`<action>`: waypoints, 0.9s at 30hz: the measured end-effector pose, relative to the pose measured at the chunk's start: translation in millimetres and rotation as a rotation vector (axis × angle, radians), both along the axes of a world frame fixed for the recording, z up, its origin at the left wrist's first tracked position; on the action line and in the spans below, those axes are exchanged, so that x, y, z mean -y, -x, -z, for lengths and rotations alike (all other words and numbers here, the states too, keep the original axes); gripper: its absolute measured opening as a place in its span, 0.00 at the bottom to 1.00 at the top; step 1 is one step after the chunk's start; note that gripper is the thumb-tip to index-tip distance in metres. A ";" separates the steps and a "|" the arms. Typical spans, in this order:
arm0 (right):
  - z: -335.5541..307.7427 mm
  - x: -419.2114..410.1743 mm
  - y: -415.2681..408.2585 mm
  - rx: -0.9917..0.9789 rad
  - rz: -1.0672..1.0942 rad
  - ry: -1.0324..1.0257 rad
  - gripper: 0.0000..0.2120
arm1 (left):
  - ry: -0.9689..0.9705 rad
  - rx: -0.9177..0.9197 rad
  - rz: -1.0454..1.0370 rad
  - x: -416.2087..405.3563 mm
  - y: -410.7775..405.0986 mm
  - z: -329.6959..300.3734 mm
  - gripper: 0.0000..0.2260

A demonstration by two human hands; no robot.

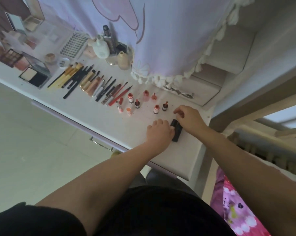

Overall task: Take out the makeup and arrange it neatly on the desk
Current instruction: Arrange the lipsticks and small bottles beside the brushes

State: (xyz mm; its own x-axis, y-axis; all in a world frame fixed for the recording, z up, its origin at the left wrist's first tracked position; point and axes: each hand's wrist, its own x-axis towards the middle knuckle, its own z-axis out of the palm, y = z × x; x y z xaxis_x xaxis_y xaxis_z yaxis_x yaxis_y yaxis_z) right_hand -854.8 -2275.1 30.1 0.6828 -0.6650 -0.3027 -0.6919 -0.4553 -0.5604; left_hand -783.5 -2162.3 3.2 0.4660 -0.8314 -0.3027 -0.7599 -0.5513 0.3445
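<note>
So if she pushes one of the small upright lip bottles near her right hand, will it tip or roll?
Probably tips: the small bottle stands upright, tall for its narrow base. Once down, its seemingly round body may roll on the smooth white desk. A neighbouring bottle stands close and could be knocked too.

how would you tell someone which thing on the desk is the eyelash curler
Start at the white desk and go to its far right corner, below the curtain's tasselled hem. The eyelash curler lies there alone, the only shiny metal tool, beyond the small upright bottles.
</note>
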 end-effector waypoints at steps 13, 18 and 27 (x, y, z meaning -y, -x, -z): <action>-33.5 -31.1 -11.4 -0.051 -0.006 -0.259 0.22 | 0.237 -0.212 0.052 -43.6 -20.8 -29.9 0.12; -48.0 -36.7 -2.9 0.113 -0.036 -0.459 0.15 | 0.253 -0.350 0.072 -50.9 -27.7 -47.3 0.15; -67.3 -36.5 3.2 -0.053 -0.159 -0.632 0.14 | 0.218 -0.431 0.017 -62.8 -40.0 -61.2 0.11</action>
